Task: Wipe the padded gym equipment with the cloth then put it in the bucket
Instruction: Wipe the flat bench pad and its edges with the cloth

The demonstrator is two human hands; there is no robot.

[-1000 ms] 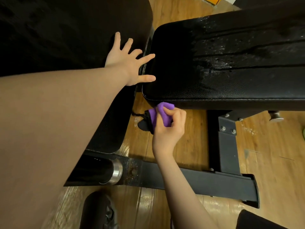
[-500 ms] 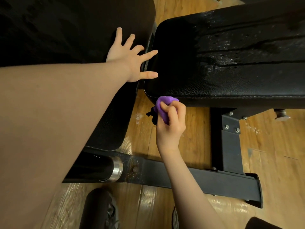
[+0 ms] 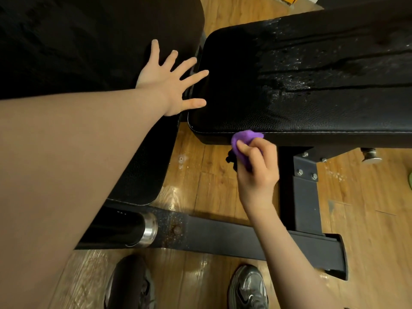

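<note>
**Wooden floor under the bench**

The wood-plank floor (image 3: 214, 192) carries the bench's dark metal base bar (image 3: 234, 239) with its upright post (image 3: 305, 197), and two dark shoes (image 3: 248, 288) (the left one blurred) near the bottom edge.

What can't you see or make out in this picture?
- Bucket: nowhere in the head view.
- Cloth: mostly covered by the right hand gripping it; its full size can't be told.
- Bench pad: cut off by the right edge.
- Left pad: partly hidden by the left hand and forearm.
- Shoes: blurred, cut off at the bottom.
</note>
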